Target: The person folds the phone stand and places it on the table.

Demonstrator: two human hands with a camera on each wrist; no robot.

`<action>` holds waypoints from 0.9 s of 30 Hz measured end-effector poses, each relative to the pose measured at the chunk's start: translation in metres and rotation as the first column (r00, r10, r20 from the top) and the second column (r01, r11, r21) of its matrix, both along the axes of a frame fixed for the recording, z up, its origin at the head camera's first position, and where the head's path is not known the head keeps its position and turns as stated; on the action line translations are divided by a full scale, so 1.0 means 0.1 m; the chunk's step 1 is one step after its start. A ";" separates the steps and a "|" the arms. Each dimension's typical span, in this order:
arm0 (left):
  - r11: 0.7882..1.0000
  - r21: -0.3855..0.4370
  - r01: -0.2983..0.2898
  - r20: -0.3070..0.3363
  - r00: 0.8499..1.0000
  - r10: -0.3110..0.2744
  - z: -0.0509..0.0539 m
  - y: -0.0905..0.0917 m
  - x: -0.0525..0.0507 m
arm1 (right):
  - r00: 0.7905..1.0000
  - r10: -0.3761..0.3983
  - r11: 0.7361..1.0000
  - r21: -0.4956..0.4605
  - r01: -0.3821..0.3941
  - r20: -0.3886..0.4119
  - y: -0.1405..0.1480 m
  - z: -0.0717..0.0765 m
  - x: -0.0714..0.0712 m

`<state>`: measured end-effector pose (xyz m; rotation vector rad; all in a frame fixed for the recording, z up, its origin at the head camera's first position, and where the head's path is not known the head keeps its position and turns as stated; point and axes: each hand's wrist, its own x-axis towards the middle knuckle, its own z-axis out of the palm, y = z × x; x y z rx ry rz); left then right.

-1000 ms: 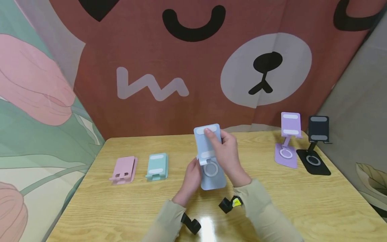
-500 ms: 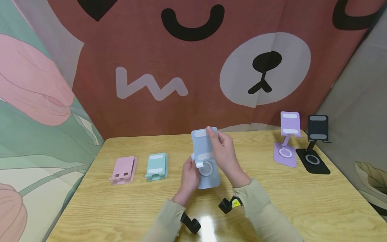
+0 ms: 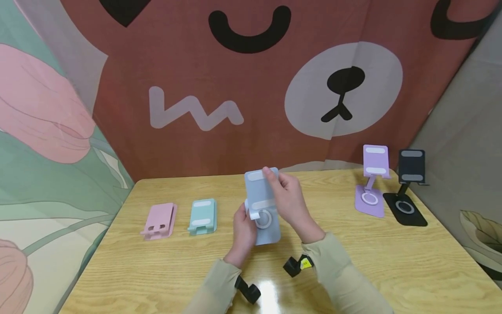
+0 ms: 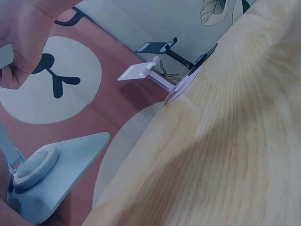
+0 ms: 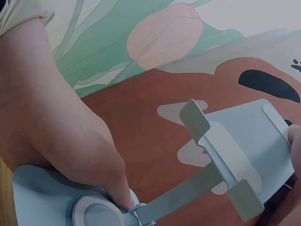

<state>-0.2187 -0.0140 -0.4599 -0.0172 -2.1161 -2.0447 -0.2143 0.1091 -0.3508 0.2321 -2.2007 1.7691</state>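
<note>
Clearly, the blue stand (image 3: 260,198) was up off the table (image 3: 129,270), caught between both sets of fingers: the right hand (image 3: 292,203) pinched its panel (image 3: 258,186) near a top corner, while the left hand (image 3: 245,232) gripped its base (image 3: 270,234) lower down. Left of those fingers lay the teal stand (image 3: 202,211), then the pink stand (image 3: 160,216); well to their right stood the purple stand (image 3: 375,162) and black stand (image 3: 412,165).

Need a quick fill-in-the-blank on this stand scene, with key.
1. The held stand, gripped by the left hand and right hand, is light ____.
2. In the head view, the black stand is to the ____ of the purple stand.
3. Resting on the table are ____ stands.

Missing words: blue; right; four.
</note>
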 end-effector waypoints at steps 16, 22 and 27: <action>0.999 0.002 -0.044 -0.030 0.999 0.044 0.00 -0.04 -0.05 | 0.999 0.040 0.999 0.038 -0.039 -0.025 -0.06 0.02 -0.01; 0.998 0.000 -0.062 -0.033 0.998 0.062 0.03 -0.06 -0.06 | 0.999 0.047 0.997 0.053 -0.046 -0.012 -0.08 0.05 -0.01; 0.997 -0.040 -0.070 -0.045 0.997 0.068 0.04 -0.06 -0.05 | 0.997 0.071 0.995 0.071 -0.071 0.006 -0.07 0.07 0.01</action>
